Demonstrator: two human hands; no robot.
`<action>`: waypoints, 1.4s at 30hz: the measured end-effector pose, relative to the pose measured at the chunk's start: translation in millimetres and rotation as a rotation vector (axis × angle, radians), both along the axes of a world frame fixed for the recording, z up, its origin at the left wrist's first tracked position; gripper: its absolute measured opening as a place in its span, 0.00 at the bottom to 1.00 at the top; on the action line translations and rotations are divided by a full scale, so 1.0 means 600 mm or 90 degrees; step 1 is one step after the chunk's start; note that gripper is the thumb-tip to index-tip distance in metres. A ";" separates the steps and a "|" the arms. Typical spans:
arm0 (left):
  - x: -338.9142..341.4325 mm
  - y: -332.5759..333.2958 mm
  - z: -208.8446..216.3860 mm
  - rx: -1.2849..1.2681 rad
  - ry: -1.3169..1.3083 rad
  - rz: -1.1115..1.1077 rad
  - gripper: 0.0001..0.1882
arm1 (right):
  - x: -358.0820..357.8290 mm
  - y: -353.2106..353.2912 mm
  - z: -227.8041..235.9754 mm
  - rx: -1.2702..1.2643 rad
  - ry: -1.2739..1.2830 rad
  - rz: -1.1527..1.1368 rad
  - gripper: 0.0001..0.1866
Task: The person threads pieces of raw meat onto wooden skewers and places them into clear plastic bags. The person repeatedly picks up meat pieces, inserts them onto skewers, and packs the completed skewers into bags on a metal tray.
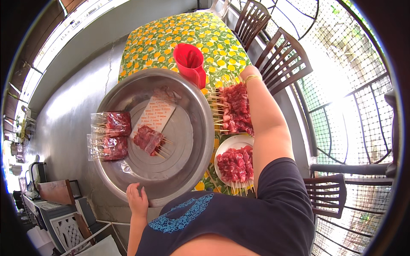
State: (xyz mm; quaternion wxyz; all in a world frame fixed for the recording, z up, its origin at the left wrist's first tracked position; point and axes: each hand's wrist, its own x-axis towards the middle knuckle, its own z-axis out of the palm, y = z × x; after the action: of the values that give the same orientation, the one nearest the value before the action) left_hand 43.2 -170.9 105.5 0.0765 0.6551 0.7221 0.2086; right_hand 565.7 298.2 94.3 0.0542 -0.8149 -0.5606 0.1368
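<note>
My left hand is at the near rim of a large metal basin, fingers apart and holding nothing. Stretched out to the far right, my right hand is beside a stack of raw meat skewers on the table; its fingers are mostly hidden. Inside the basin, a small bunch of meat skewers lies at the end of a stack of printed plastic bags. Two clear bags of skewers rest at the basin's left rim.
A white plate carries more raw meat skewers, right of the basin. Beyond it stands a red plastic pitcher on the lemon-patterned tablecloth. Dark wooden chairs line the right side, before a mesh-covered grille.
</note>
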 end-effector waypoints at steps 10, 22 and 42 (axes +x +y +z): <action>0.004 0.009 -0.003 -0.016 -0.031 -0.002 0.15 | 0.085 -0.094 0.131 0.017 0.389 0.076 0.06; -0.006 0.002 -0.017 0.000 -0.061 -0.014 0.16 | 0.122 -0.466 -0.051 0.491 1.202 -0.541 0.08; -0.021 -0.008 -0.027 0.069 -0.079 -0.068 0.15 | 0.007 -0.544 -0.128 0.163 0.963 -0.513 0.11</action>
State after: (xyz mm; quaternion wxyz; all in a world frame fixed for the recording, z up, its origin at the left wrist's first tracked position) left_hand 30.4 -175.9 89.5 0.0965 0.6818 0.6674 0.2836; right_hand 569.9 -28.4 17.7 0.5482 -0.6291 -0.0532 0.5485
